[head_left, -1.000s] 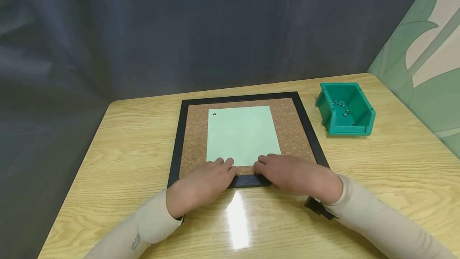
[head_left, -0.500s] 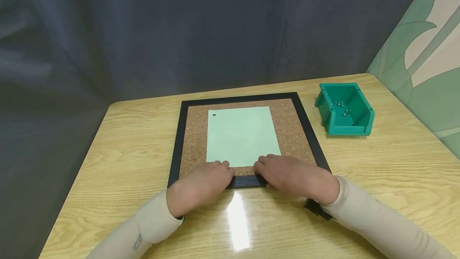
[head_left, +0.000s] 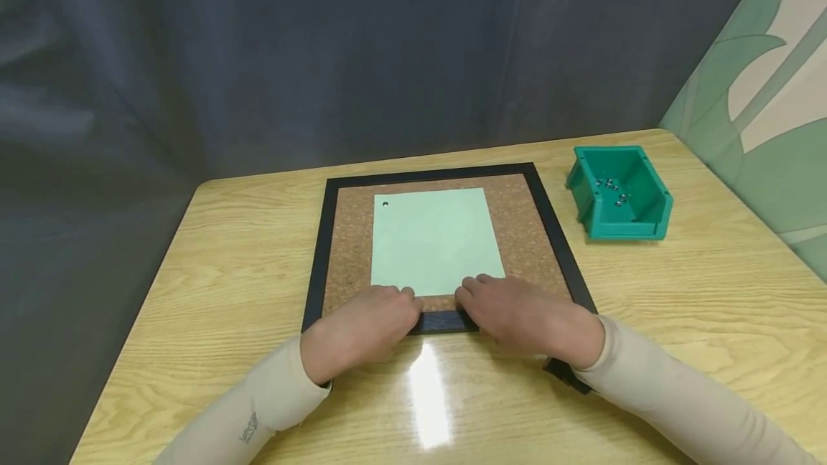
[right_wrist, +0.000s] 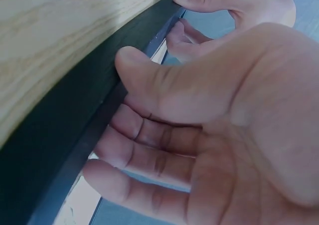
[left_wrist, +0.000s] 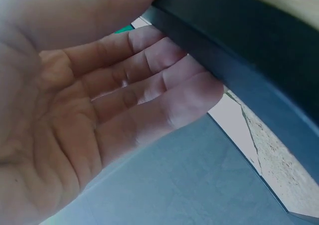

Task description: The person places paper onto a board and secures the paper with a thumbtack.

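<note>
A cork board [head_left: 526, 235] in a black frame lies on the table, with a pale green square sheet of paper [head_left: 433, 242] on it. One small shiny pushpin [head_left: 385, 204] sits in the sheet's far left corner. My left hand [head_left: 365, 321] grips the frame's near edge, its fingers over the top by the sheet's lower left corner. Further right, my right hand [head_left: 526, 318] grips the same edge near the lower right corner. Both wrist views show the thumb against the outer face of the black frame [left_wrist: 249, 70] and fingers on its other side.
To the right of the board stands a green plastic bin [head_left: 627, 230] holding several small shiny pins [head_left: 610, 185]. A dark curtain [head_left: 362, 56] hangs behind the wooden table [head_left: 226, 257]. A wall with a leaf pattern [head_left: 762, 142] borders the right side.
The left hand's fingers have drawn back off the sheet's lower edge and curled more over the frame. The right hand has hardly moved, and board, sheet and bin stay in place.
</note>
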Motion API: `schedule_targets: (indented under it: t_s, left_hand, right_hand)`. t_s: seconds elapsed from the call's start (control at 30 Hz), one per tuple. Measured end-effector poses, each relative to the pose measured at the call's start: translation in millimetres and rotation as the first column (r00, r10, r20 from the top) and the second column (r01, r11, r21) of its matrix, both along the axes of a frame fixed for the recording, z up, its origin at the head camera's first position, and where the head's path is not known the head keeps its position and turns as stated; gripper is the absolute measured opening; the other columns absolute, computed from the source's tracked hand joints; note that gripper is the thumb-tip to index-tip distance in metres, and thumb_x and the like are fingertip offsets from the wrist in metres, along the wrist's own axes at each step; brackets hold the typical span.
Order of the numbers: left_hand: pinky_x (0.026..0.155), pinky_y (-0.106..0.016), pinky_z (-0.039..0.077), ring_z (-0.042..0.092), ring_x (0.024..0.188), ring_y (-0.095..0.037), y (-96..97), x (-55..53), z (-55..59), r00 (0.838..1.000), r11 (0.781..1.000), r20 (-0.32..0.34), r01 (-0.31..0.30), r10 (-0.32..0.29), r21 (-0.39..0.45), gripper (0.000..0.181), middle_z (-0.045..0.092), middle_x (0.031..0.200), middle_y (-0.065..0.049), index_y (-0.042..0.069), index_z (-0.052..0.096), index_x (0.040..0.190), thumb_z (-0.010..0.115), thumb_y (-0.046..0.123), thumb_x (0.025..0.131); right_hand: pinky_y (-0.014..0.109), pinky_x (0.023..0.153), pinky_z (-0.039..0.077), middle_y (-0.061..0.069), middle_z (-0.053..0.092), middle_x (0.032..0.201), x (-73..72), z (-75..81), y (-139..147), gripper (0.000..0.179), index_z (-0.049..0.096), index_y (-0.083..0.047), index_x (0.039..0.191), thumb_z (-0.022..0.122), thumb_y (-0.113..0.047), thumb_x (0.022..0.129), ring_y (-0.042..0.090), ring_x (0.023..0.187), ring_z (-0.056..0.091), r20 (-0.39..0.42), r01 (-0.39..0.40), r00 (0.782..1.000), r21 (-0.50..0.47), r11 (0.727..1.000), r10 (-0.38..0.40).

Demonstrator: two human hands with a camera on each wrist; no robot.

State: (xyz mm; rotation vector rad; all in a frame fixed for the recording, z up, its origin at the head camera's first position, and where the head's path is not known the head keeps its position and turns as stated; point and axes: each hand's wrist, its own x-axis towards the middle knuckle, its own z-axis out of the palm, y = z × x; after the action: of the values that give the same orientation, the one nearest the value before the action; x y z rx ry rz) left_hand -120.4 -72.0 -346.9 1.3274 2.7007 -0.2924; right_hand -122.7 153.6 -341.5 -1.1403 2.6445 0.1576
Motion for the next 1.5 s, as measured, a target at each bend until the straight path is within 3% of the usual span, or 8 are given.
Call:
schedule_targets:
  t_s: [0.3, 0.6, 0.97, 1.23, 1.5]
  left_hand:
    - [0.055, -0.027, 0.048, 0.056, 0.062, -0.014, 1.2, -1.2, -2.5, 0.999, 1.0, -0.034, 0.004, -0.004, -0.002, 0.005, 0.059, 0.078, -0.001, 0.012, 0.066, 0.09, 0.071, 0.012, 0.089]
    - [0.055, -0.027, 0.051, 0.059, 0.064, -0.015, 4.5, -6.7, -8.1, 0.994, 0.999, -0.103, -0.034, 0.035, 0.008, 0.003, 0.056, 0.074, -0.001, 0.01, 0.067, 0.09, 0.069, 0.012, 0.09]
    - [0.06, -0.029, 0.054, 0.063, 0.07, -0.017, 1.2, -19.8, -5.0, 0.995, 0.996, -0.052, -0.087, 0.089, 0.033, 0.009, 0.06, 0.079, -0.003, 0.009, 0.071, 0.096, 0.071, 0.005, 0.087]
    - [0.064, -0.03, 0.056, 0.066, 0.076, -0.02, -1.9, -31.5, -9.7, 0.986, 0.988, -0.087, -0.134, 0.141, 0.076, 0.015, 0.066, 0.085, -0.008, 0.007, 0.074, 0.104, 0.069, 0.002, 0.091]
    - [0.069, -0.03, 0.057, 0.067, 0.079, -0.022, -4.5, -36.1, -10.5, 0.979, 0.976, -0.071, -0.179, 0.189, 0.125, 0.019, 0.068, 0.09, -0.009, 0.006, 0.073, 0.108, 0.068, -0.001, 0.091]
  right_hand:
    - [0.033, 0.069, 0.048, 0.003, 0.05, 0.091, 0.4, -2.7, -2.0, 0.025, 0.053, -0.007, 0.109, 0.069, -0.004, 0.09, 0.017, 0.082, 0.048, -0.031, -0.02, 0.999, 0.004, 1.0, 0.02]
    - [0.034, 0.069, 0.05, 0.007, 0.052, 0.094, -6.2, -9.7, -4.5, 0.026, 0.053, -0.003, 0.109, 0.069, -0.002, 0.089, 0.02, 0.083, 0.051, -0.151, -0.033, 0.988, 0.033, 0.999, 0.038]
    - [0.034, 0.069, 0.05, 0.01, 0.055, 0.097, -15.2, -15.9, -3.6, 0.028, 0.054, -0.001, 0.111, 0.071, -0.003, 0.089, 0.022, 0.083, 0.051, -0.236, -0.015, 0.972, 0.034, 0.999, 0.023]
    - [0.032, 0.067, 0.051, 0.01, 0.054, 0.095, -24.3, -24.3, -1.9, 0.022, 0.055, -0.001, 0.106, 0.07, -0.003, 0.09, 0.022, 0.08, 0.052, -0.33, -0.007, 0.944, -0.022, 1.0, -0.001]
    - [0.033, 0.071, 0.054, 0.009, 0.058, 0.097, -32.5, -25.2, -0.4, 0.022, 0.058, -0.003, 0.106, 0.071, -0.001, 0.089, 0.024, 0.084, 0.058, -0.295, 0.039, 0.953, -0.078, 0.996, -0.061]
